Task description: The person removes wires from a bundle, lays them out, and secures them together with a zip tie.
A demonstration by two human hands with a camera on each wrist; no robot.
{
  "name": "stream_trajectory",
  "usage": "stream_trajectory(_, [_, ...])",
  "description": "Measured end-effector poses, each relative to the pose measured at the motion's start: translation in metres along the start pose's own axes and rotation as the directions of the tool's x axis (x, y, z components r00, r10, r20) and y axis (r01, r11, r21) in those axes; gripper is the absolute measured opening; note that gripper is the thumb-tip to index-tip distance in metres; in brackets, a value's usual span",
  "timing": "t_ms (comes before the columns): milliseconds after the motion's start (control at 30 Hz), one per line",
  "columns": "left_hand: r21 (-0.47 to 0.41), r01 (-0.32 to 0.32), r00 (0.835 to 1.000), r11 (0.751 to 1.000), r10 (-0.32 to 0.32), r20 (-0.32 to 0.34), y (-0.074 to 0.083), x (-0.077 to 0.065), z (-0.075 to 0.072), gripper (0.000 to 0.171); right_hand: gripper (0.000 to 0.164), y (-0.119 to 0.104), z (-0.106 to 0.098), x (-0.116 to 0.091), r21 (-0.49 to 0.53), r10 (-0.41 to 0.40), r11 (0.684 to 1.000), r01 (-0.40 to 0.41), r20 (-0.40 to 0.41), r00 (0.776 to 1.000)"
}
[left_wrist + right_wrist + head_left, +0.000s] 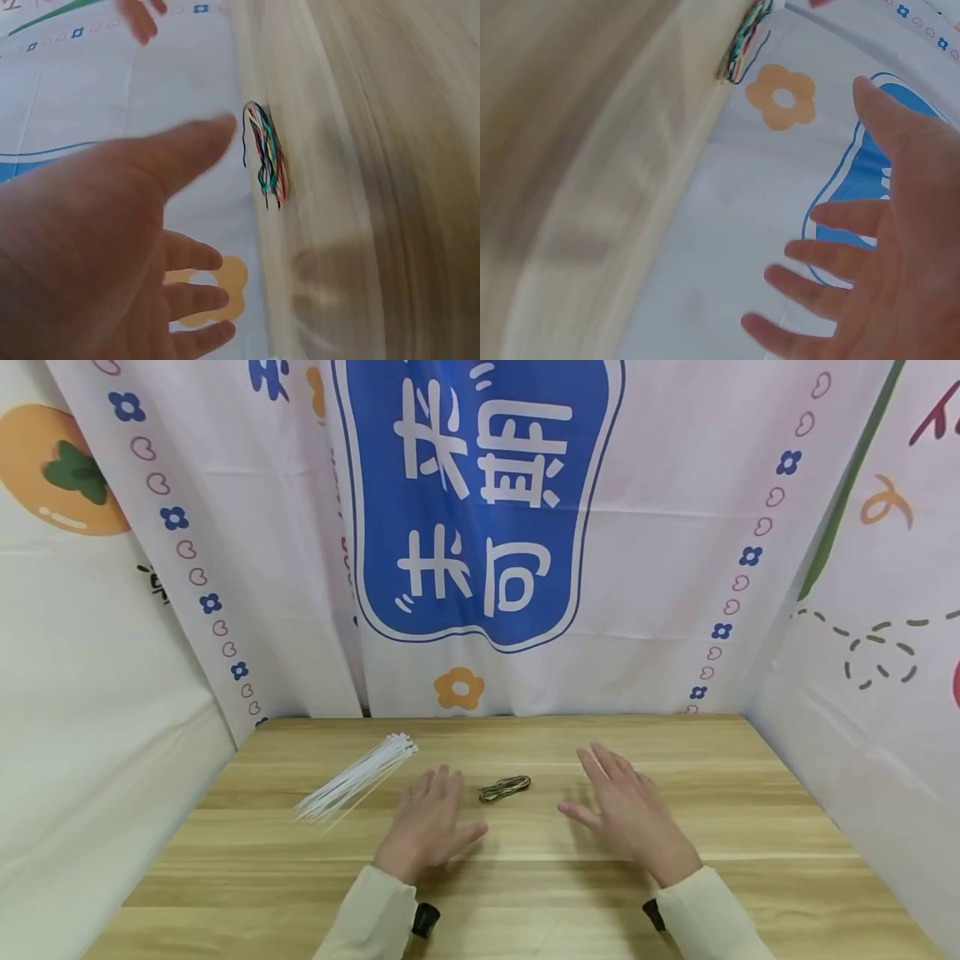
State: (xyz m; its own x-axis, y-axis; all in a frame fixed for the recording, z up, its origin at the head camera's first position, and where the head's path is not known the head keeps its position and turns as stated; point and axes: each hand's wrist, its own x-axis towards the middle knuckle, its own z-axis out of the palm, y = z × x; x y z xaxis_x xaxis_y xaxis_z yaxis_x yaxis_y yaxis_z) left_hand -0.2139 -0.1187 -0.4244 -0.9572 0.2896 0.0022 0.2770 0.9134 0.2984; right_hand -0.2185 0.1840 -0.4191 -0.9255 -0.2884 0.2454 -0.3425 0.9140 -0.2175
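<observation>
A small folded bundle of thin coloured wires (505,788) lies on the table between my two hands. Red, green, black and yellowish strands show in the bundle (267,154) in the left wrist view. My left hand (429,822) is held over the table just left of the wires, thumb pointing toward them, fingers spread and holding nothing. On the other side, my right hand (630,814) hovers farther off with its fingers apart and nothing in it. Beyond the left hand lies a sheaf of white cable ties (358,779), slanting with their heads toward the back.
The wooden table (525,902) ends at the back against a hanging white cloth (645,635) with a blue printed panel. More printed cloth hangs along the left (90,693) and right (885,735) sides. Dark bands sit at both sleeve cuffs.
</observation>
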Motion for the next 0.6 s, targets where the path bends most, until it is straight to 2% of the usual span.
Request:
stream_trajectory(133, [0.0, -0.042, 0.999, 0.999, 0.042, -0.024, 0.003, 0.008, 0.0, 0.077, 0.074, -0.008, -0.003, 0.011, -0.044, -0.062, 0.997, 0.06, -0.032, 0.998])
stream_trajectory(267, [0.018, -0.06, 0.996, 0.998, 0.061, -0.058, 0.006, 0.015, 0.0, 0.069, 0.057, -0.015, -0.002, 0.023, -0.074, -0.162, 0.985, 0.156, -0.084, 0.983])
stream_trajectory(433, [0.021, -0.065, 0.995, 0.998, 0.067, -0.068, 0.012, 0.027, 0.003, 0.065, 0.034, -0.023, -0.001, 0.039, -0.027, -0.263, 0.965, 0.261, -0.122, 0.957])
stream_trajectory(600, [0.033, -0.051, 0.997, 0.998, 0.053, -0.062, 0.019, 0.04, 0.008, 0.056, 0.025, -0.03, 0.002, 0.054, 0.042, -0.304, 0.951, 0.307, -0.072, 0.95])
